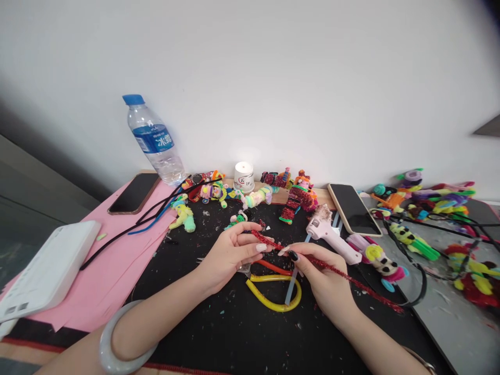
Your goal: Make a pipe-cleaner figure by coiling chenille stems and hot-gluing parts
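A red tinsel pipe cleaner runs between my two hands, its long tail trailing to the lower right past my right wrist. My left hand pinches its upper left end between thumb and fingers. My right hand grips it farther along, thumb against fingertips. Just below the hands lie scissors with yellow handles, partly covered by my left hand, and a translucent glue stick crosses them. Beyond my right hand rests a pale pink glue gun.
Several pipe-cleaner figures lie along the wall, with more at right. A water bottle leans at back left near a phone, pink sheets and a white box. Another phone and a paper cup stand behind.
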The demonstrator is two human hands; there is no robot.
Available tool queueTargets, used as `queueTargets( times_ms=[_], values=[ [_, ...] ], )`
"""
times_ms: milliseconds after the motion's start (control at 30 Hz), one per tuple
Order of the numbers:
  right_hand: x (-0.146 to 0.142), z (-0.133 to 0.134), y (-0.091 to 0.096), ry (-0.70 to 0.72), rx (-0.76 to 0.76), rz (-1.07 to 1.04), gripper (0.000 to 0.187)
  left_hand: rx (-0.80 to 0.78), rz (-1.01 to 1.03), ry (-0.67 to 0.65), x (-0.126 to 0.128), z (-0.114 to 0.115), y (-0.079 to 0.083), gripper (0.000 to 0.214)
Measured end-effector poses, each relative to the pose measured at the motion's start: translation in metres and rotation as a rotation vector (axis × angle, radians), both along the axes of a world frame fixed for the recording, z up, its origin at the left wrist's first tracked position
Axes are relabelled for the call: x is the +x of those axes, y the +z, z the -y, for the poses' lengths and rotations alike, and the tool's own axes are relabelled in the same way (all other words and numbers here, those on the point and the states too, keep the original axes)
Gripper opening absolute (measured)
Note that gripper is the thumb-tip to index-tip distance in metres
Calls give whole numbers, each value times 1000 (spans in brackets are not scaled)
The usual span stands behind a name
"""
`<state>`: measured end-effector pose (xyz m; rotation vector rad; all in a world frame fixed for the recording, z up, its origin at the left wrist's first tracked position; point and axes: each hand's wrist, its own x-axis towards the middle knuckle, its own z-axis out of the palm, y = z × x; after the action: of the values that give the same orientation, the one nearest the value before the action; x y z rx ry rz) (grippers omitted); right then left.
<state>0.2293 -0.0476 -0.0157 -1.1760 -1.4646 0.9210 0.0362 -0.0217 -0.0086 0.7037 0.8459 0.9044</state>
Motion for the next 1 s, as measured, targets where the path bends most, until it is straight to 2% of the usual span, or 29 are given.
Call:
queueTargets(
  times_ms=[267,567,1000],
  values=[
    [0,0,0,-3,-6,14,10,47,-14,-16,-1,2,0,39],
    [-2,2,2,38,-36,-4,11,70,-49,46,0,0,-4,38],
    [-4,3,3,100,54,61,14,137,-95,84,-1,1,-5,37]
  ],
)
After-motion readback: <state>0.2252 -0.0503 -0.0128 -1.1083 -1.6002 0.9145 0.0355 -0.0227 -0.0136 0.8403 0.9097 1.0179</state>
